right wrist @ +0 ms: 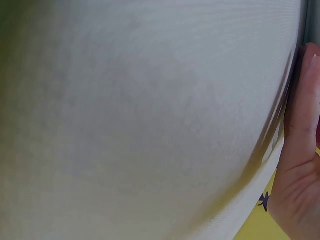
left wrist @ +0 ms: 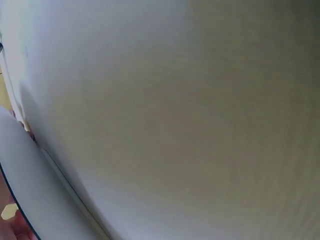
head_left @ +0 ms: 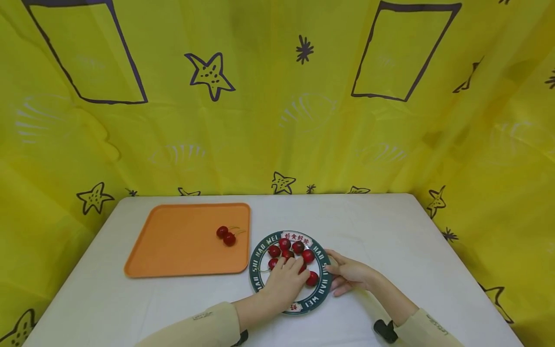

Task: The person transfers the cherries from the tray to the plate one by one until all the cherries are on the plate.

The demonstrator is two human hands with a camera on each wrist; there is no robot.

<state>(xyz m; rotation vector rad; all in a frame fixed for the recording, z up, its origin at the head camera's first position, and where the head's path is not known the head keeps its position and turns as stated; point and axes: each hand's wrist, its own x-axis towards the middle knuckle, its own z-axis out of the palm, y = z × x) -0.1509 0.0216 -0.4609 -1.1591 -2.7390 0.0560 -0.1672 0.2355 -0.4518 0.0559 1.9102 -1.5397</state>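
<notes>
A round plate (head_left: 322,289) with a dark green, lettered rim stands on the white table, several red cherries (head_left: 308,256) lying in it. My left hand (head_left: 284,284) reaches over the plate from the front, fingertips down among the cherries; whether they pinch one is hidden. At the plate's right side my right hand (head_left: 351,271) grips the rim, thumb on top and fingers lower down outside it. The left wrist view catches the plate's pale outer side (left wrist: 35,185) at its left edge. Part of my right hand (right wrist: 300,165) appears at the right of the right wrist view.
Left of the plate lies an orange rectangular tray (head_left: 182,241). Two cherries (head_left: 229,239) with stems rest near its right side. A yellow patterned curtain (head_left: 256,130) hangs behind the white table (head_left: 373,226) and along its sides.
</notes>
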